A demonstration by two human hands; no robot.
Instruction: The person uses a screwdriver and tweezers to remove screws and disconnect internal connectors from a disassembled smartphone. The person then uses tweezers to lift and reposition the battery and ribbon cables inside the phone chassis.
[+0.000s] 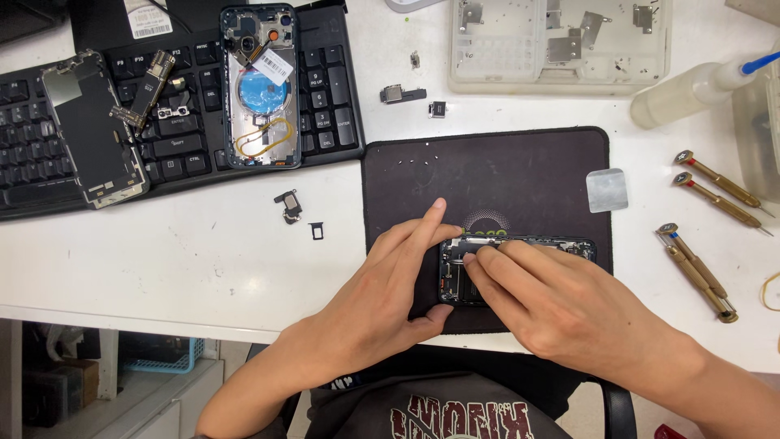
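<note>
White desk (179, 268) carries a black keyboard (187, 146) at upper left and a dark mat (504, 171) at centre. An opened phone (520, 248) lies on the mat's near edge. Left hand (382, 293) grips the phone's left end, forefinger extended along its far edge, thumb on the near edge. Right hand (561, 301) lies over the phone, fingertips pressed together onto its interior; whether they pinch anything cannot be told. Screwdrivers (707, 268) lie right of the mat.
</note>
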